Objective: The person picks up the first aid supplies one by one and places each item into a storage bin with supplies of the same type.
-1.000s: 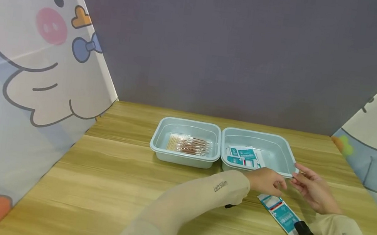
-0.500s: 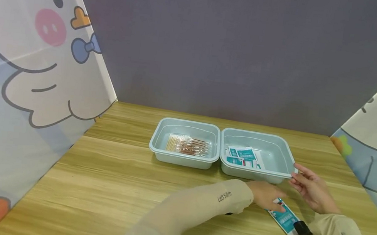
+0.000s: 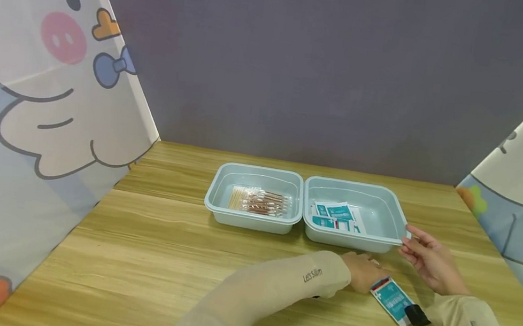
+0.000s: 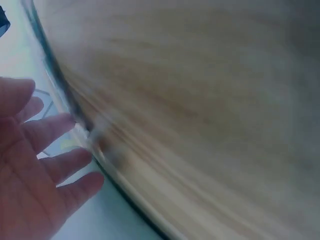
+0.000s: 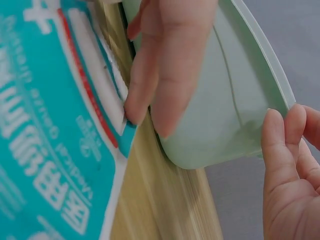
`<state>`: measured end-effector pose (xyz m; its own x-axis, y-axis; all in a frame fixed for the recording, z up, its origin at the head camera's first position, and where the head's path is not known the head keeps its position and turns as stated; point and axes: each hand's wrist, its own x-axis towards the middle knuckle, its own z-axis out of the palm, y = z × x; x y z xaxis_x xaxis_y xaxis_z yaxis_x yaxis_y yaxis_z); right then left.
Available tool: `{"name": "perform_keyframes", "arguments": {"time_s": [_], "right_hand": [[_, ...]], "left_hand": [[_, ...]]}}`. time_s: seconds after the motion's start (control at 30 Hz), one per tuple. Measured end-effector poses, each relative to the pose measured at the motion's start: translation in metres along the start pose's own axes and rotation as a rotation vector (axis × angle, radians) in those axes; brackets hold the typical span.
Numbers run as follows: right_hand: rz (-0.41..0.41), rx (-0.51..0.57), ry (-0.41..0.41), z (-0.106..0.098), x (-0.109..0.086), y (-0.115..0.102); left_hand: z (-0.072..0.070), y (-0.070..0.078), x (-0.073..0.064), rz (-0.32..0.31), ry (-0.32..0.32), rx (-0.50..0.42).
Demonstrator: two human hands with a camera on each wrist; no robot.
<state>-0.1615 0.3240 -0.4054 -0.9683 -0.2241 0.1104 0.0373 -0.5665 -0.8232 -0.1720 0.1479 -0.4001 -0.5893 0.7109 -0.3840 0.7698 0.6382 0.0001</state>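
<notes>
Beside the light-blue plastic tray (image 3: 381, 219) on the right, my right hand (image 3: 436, 263) pinches the near right rim corner between thumb and fingers, as the right wrist view also shows. A teal and white medical gauze packet (image 3: 392, 301) lies on the table in front of that tray. My left hand (image 3: 365, 271) is over its far end, covering part of it. In the right wrist view the left fingers (image 5: 175, 75) reach down at the packet's edge. The left palm (image 4: 25, 180) shows in the left wrist view with fingers apart and loosely bent.
Several similar packets (image 3: 339, 211) lie in the right tray. A second light-blue tray (image 3: 254, 223) touches it on the left and holds wrapped cotton swabs (image 3: 266, 203). Behind the wooden table (image 3: 162, 227) stands a grey panel (image 3: 320, 73).
My left hand has come down from the tray's near side onto the packet's far end. My right hand stays at the tray corner. The view has shifted slightly.
</notes>
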Motion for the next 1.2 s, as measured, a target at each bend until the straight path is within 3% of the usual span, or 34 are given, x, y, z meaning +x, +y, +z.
{"name": "perform_keyframes", "arguments": {"time_s": [0.2,0.43,0.6,0.9,1.2], "right_hand": [[-0.004,0.002,-0.002,0.002,0.002,0.001],[0.001,-0.006,0.007,0.003,0.003,0.0],[0.001,-0.007,0.019,0.004,0.003,0.0],[0.003,-0.006,0.018,0.004,0.004,0.0],[0.002,-0.015,0.027,0.0,0.0,-0.001]], "left_hand": [[-0.004,-0.006,0.001,-0.002,0.007,-0.049],[-0.006,-0.007,-0.003,-0.022,-0.013,0.001],[-0.006,-0.002,-0.007,-0.076,-0.011,0.014],[-0.003,0.0,-0.009,-0.235,0.04,-0.065],[-0.002,-0.001,-0.006,-0.282,0.059,-0.016]]}}
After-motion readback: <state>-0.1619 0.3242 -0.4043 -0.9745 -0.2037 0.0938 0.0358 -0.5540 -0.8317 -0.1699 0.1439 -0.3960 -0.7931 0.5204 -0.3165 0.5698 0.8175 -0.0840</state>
